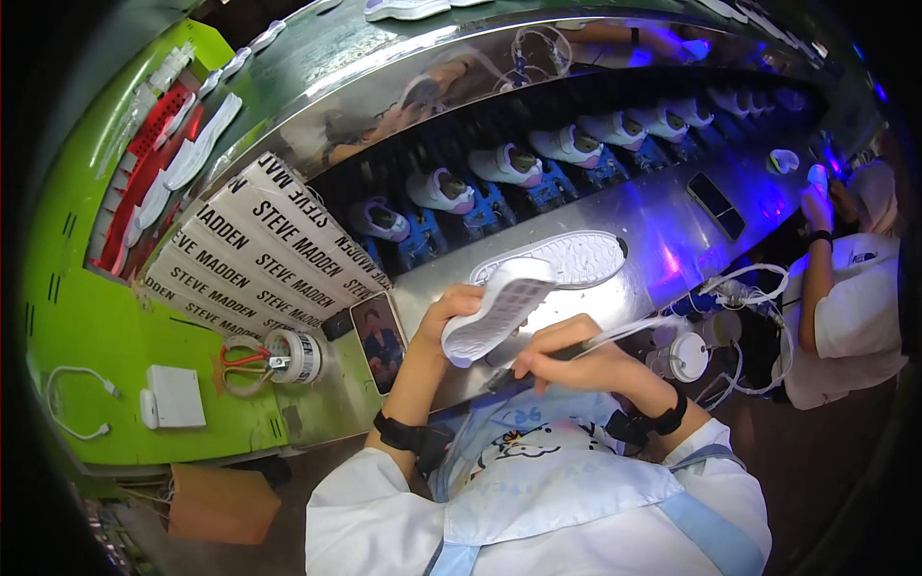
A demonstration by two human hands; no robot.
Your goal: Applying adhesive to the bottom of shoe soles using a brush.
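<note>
My left hand (444,317) grips a white shoe sole (501,309), tilted up above the metal bench. Its gridded inner side faces up toward me. Closed around a slim dark pen-like tool (501,378), my right hand (576,359) is just right of the sole, the tool's tip below the sole's near end. A pale hose (642,326) runs from behind this hand toward the right. Behind the held sole, a second white sole (588,259) lies flat on the bench, its patterned side up.
White shoes (509,165) ride on blue holders along a line behind the bench (442,280). Phones (379,341) (715,204) lie left and right. A printed box (254,254), tape rolls (293,355) and red-handled scissors (245,355) stand left. Another person (850,298) works at right beside white-lidded pots (688,357).
</note>
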